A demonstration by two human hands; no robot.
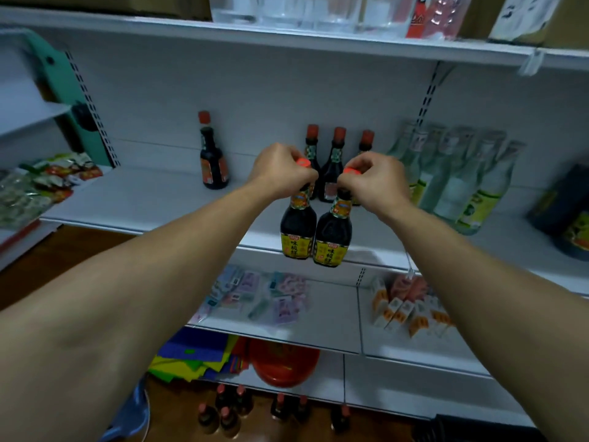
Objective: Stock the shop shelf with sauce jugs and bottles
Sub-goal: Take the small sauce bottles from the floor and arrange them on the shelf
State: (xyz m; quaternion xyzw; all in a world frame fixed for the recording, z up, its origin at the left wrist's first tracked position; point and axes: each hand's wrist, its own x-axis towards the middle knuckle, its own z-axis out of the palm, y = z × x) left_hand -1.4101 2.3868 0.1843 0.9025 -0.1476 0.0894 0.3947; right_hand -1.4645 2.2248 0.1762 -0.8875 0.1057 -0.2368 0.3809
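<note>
Dark sauce bottles [298,231] hang gripped in your left hand [280,170] and right hand [376,183]; four stand on the shelf [143,199], floor bottles [229,416] remain.

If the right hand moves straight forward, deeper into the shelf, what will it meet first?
Probably the rightmost back-row bottle, which stands directly behind the right hand and the held bottle that it grips by the neck. The gap between them is hard to judge from this single view.
</note>
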